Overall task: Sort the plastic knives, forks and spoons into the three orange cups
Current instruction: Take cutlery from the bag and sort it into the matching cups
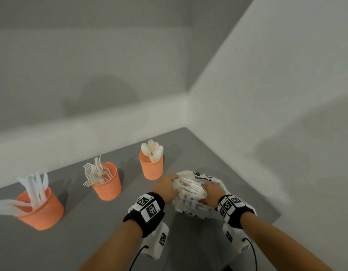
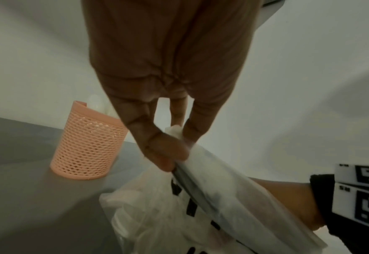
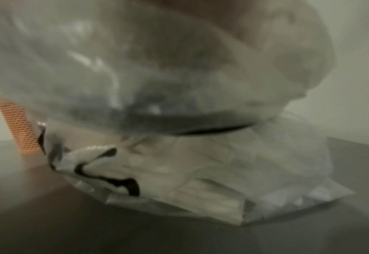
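Three orange mesh cups stand on the grey table: the left cup [image 1: 40, 208] holds knives, the middle cup [image 1: 106, 182] forks, the right cup [image 1: 151, 165] [image 2: 88, 144] spoons. A clear printed plastic bag [image 1: 200, 208] [image 2: 201, 206] [image 3: 179, 171] lies in front of the spoon cup, with white forks [image 1: 190, 185] showing at its mouth. My left hand [image 1: 174, 182] [image 2: 179, 146] pinches the bag's edge between thumb and fingers. My right hand [image 1: 208, 189] reaches into the bag's mouth at the forks. Its fingers are hidden, and blurred bag film covers the right wrist view.
White walls [image 1: 267, 94] meet in a corner just behind and to the right of the table [image 1: 188, 145]. The bag lies near the table's right edge. Bare grey tabletop [image 1: 91, 241] lies in front of the cups.
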